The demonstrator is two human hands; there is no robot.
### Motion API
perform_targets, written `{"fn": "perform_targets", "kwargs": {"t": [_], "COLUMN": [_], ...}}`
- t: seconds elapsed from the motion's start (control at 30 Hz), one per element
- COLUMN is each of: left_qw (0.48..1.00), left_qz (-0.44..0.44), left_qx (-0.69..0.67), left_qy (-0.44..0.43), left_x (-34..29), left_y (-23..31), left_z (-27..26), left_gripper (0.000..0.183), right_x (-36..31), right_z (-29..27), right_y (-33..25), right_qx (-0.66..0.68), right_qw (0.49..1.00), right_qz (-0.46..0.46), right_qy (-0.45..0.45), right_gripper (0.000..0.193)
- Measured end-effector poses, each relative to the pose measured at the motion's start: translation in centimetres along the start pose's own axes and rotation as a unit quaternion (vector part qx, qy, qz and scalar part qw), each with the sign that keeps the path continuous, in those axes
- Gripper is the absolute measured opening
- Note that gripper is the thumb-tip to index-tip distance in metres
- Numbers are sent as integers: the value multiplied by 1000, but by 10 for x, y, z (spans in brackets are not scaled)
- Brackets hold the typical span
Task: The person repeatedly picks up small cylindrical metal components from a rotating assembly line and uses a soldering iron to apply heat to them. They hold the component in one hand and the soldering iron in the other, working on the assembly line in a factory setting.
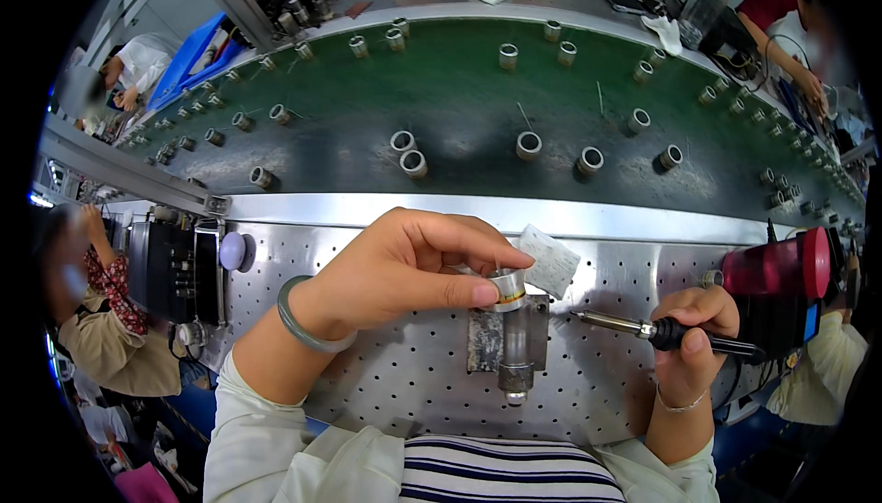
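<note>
My left hand pinches a small silver metal ring-shaped part between thumb and fingers. The part sits at the upper end of a metal cylinder fixture, which has a rounded tip at its near end and flat plates at its sides. My right hand grips a soldering iron by its black handle. The iron's thin tip points left toward the fixture, apart from the ring part. Behind the fixture lies a pale, worn square pad, partly behind my left fingers.
A green conveyor belt carries several metal rings beyond the perforated metal worktable. A red container stands at the right, a black box at the left. Other people work across the belt and on both sides.
</note>
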State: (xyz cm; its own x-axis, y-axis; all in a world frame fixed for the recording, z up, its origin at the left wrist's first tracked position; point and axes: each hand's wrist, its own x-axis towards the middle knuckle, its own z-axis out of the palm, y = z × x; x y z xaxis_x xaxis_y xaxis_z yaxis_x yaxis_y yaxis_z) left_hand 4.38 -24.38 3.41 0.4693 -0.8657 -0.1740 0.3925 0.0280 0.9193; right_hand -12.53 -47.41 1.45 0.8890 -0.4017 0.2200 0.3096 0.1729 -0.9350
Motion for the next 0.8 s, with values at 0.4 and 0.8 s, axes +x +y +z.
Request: {"fn": "perform_targets", "kwargs": {"t": [0.4,0.8], "left_qw": [983,995], "left_qz": [-86,-27], "left_qx": [-102,-42], "left_qy": [-128,-88], "left_x": [9,10], "left_y": [-18,-23], "left_z": [1,12], "left_gripper": [76,35], "right_x": [-4,-5], "right_z": [-6,-6], "right_y": [5,13], "right_qx": [65,62], "right_qw": [997,990], "right_qz": [-15,-2], "right_qy": [-36,-123], "right_gripper": [24,23]}}
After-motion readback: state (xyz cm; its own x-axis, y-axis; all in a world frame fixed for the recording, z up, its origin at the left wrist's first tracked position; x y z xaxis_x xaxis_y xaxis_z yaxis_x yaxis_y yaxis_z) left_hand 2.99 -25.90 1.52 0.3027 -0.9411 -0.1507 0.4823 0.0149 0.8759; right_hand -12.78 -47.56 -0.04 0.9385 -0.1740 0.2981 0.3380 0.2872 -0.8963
